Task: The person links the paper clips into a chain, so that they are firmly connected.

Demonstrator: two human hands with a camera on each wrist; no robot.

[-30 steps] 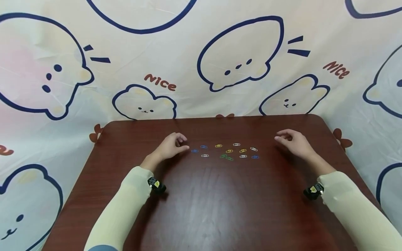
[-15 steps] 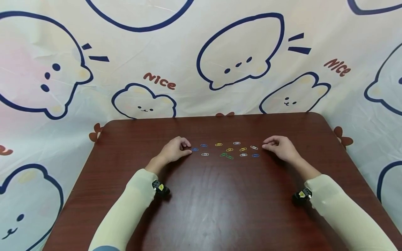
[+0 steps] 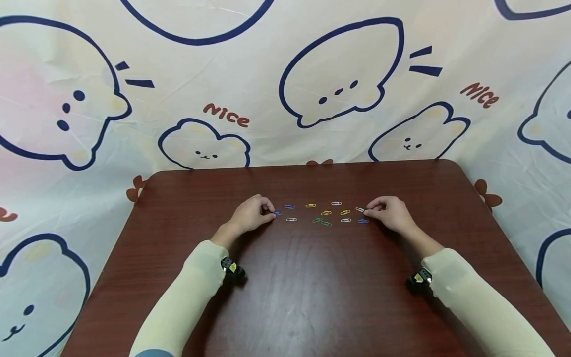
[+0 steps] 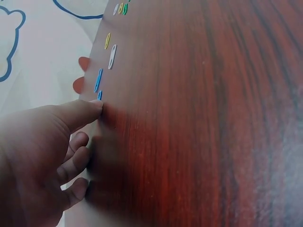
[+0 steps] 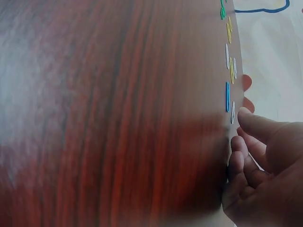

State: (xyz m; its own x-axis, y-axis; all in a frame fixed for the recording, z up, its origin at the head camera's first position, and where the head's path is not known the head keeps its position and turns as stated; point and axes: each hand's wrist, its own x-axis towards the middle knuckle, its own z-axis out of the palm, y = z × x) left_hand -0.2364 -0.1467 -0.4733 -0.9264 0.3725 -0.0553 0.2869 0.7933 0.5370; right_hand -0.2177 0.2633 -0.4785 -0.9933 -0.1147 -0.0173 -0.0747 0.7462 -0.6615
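Note:
My left hand (image 3: pixel 250 214) holds the near end of a blue paper clip (image 3: pixel 278 213) at the left of the group. In the left wrist view the thumb covers part of that blue paper clip (image 4: pixel 100 95); the index fingertip is hidden. My right hand (image 3: pixel 391 213) has its thumb and index fingertips at the right end of a white paper clip (image 3: pixel 359 209). The right wrist view shows a gap between thumb and index finger, beside the white paper clip (image 5: pixel 233 113); contact is unclear. A second blue paper clip (image 3: pixel 363 221) lies just nearer the body.
Several other paper clips lie between the hands, including a yellow paper clip (image 3: pixel 326 213), a green paper clip (image 3: pixel 326 223) and a white paper clip (image 3: pixel 291 219). The brown wooden table (image 3: pixel 294 297) ends at a patterned cloth (image 3: pixel 267 99) behind.
My right hand has moved left and down from the table's right side to the white paper clip. The left hand has shifted slightly right, onto the blue paper clip.

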